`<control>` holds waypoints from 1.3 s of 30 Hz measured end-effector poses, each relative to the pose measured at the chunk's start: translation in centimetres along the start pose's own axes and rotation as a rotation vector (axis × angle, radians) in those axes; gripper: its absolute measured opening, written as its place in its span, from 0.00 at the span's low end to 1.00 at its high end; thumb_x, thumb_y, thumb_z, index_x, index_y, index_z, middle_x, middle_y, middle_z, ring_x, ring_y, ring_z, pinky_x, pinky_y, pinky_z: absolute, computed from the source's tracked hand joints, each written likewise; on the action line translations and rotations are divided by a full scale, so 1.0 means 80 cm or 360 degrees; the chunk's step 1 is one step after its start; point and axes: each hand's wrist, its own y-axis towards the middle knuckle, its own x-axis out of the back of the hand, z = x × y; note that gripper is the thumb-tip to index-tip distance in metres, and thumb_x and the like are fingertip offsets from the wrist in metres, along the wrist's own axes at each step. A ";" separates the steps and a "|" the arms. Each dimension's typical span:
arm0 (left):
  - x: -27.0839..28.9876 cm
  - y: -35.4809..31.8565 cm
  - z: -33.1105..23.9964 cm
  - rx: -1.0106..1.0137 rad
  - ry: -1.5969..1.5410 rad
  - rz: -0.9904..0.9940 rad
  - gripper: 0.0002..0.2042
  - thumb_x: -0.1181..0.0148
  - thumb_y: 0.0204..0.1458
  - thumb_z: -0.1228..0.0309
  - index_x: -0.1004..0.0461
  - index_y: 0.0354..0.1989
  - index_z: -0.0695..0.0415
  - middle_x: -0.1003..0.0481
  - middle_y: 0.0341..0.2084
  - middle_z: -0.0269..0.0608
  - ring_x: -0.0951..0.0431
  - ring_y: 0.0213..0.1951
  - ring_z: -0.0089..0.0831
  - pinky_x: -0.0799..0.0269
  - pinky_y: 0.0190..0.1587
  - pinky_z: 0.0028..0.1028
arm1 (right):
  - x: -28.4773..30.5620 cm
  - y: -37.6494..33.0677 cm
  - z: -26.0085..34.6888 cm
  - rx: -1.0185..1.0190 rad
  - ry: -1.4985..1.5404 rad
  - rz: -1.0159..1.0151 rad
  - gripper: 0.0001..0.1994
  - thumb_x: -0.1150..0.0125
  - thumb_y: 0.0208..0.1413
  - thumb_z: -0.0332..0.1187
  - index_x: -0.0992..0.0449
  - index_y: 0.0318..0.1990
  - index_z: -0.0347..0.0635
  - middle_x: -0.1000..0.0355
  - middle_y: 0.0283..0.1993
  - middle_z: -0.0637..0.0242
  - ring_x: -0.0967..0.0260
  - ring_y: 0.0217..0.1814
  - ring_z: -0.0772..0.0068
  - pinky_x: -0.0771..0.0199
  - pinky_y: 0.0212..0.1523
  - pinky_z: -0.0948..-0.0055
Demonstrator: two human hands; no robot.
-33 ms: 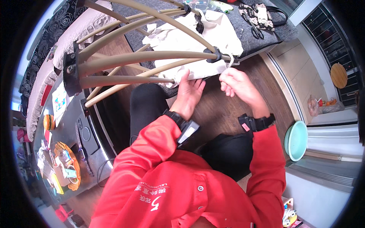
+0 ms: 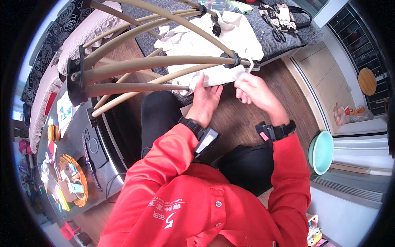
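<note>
A folding frame of beige tubes (image 2: 152, 62) with black joints stands tilted in front of me. White cloth (image 2: 242, 35) lies behind and under its tubes, and a white cord (image 2: 249, 62) loops off the cloth beside a black joint. My left hand (image 2: 205, 101) is open at the cloth's near edge, palm up, thumb raised against the cloth and fingers stretched out along its underside. Just right of it, my right hand (image 2: 252, 89) is closed in a pinch below the cord. What it pinches is too small or hidden to make out.
Scissors (image 2: 278, 33) and a patterned bag (image 2: 284, 16) lie on the grey couch (image 2: 263, 33). At the left, a dark table (image 2: 98, 181) bears a phone (image 2: 95, 146), a watch (image 2: 89, 164) and an orange basket (image 2: 84, 187). A mint basin (image 2: 321, 152) stands at the right.
My right hand has shifted slightly left, closer to my left hand. My left hand and the frame stay almost where they were.
</note>
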 end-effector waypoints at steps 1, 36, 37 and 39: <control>-0.006 0.008 -0.002 -0.0057 -0.0103 0.0048 0.25 0.45 0.54 0.54 0.39 0.55 0.54 0.35 0.54 0.42 0.35 0.57 0.40 0.42 0.60 0.43 | -0.006 0.015 -0.004 -0.0014 -0.0120 -0.0015 0.09 0.50 0.60 0.35 0.30 0.32 0.40 0.31 0.22 0.70 0.36 0.19 0.83 0.37 0.19 0.84; -0.028 0.004 -0.015 -0.0116 -0.0493 -0.0197 0.15 0.54 0.59 0.62 0.37 0.53 0.52 0.30 0.47 0.42 0.29 0.51 0.39 0.37 0.56 0.45 | -0.040 0.122 -0.025 0.0801 -0.0894 -0.0414 0.12 0.44 0.50 0.40 0.28 0.31 0.38 0.29 0.26 0.57 0.29 0.32 0.60 0.29 0.33 0.62; -0.027 0.005 -0.015 -0.0111 -0.0498 -0.0191 0.15 0.55 0.59 0.63 0.37 0.53 0.52 0.30 0.48 0.42 0.29 0.51 0.39 0.37 0.56 0.45 | -0.042 0.122 -0.024 0.0753 -0.0947 -0.0427 0.12 0.44 0.50 0.39 0.28 0.31 0.38 0.29 0.26 0.57 0.29 0.31 0.60 0.29 0.33 0.62; -0.025 0.006 -0.017 -0.0097 -0.0528 -0.0191 0.15 0.55 0.59 0.63 0.37 0.53 0.53 0.30 0.48 0.42 0.29 0.51 0.39 0.37 0.56 0.45 | -0.046 0.122 -0.022 0.0747 -0.0992 -0.0447 0.11 0.43 0.49 0.39 0.28 0.29 0.39 0.30 0.26 0.57 0.29 0.31 0.59 0.29 0.32 0.62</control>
